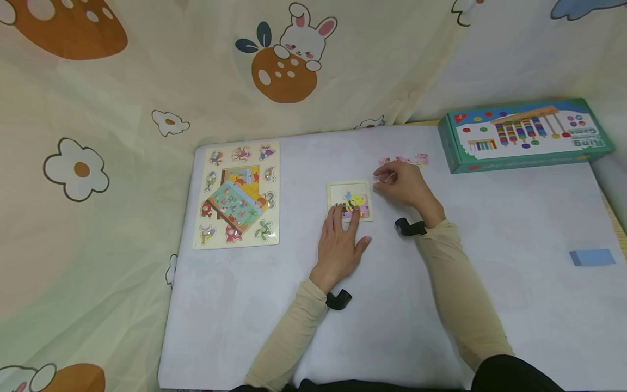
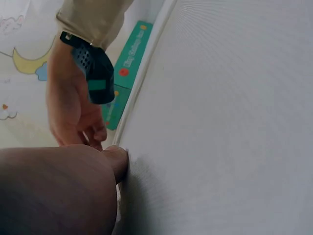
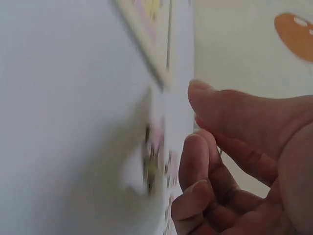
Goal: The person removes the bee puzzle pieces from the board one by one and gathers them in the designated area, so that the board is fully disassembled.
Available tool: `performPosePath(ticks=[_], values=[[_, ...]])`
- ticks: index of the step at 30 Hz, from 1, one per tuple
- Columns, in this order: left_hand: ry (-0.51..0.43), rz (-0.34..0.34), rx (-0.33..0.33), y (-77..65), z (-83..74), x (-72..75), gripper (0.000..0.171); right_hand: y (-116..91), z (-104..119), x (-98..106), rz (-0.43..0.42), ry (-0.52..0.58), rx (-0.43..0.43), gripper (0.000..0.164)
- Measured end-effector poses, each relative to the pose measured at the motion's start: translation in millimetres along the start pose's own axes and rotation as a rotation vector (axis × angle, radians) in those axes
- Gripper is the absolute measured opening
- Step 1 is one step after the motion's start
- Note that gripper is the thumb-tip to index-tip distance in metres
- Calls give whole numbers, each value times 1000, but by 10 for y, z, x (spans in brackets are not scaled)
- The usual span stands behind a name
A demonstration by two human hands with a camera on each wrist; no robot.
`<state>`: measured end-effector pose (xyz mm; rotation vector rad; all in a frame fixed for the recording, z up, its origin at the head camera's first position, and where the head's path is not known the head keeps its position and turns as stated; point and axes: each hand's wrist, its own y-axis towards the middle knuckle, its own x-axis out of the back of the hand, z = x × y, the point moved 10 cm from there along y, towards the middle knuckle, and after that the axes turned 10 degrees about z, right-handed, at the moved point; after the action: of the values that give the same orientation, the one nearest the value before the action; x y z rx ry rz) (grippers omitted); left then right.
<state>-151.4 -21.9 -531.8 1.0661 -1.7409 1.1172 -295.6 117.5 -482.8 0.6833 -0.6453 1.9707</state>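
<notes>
A small wooden puzzle tray [image 1: 370,202] lies mid-table, with picture pieces showing a yellow-and-black bee [image 1: 359,200] in its lower part. My left hand [image 1: 339,247] rests on the tray's near edge, fingers extended. Just right of the tray, my right hand [image 1: 405,185] is over the table, fingers loosely bent. In the right wrist view, a blurred puzzle piece [image 3: 151,164] is beside those fingertips, and a gap shows between thumb [image 3: 203,98] and fingers. Pink puzzle pieces [image 1: 422,159] lie beyond the right hand, partly hidden by it.
On the left lies a large sea-animal puzzle board [image 1: 201,242] with two small picture puzzles [image 1: 239,207] on top. A green toy box [image 1: 526,136] stands at the back right. Near the right edge is a blue block [image 1: 592,257]. A patterned cloth [image 1: 196,71] hangs behind the table.
</notes>
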Motion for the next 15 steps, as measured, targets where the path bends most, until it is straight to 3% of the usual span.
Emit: performPosePath(ticks=[9, 15], values=[[-18, -11, 20, -5, 32, 7, 73, 154, 341, -393, 184, -28, 84, 34], [-6, -10, 21, -2, 30, -6, 71, 154, 430, -494, 223, -63, 74, 34]])
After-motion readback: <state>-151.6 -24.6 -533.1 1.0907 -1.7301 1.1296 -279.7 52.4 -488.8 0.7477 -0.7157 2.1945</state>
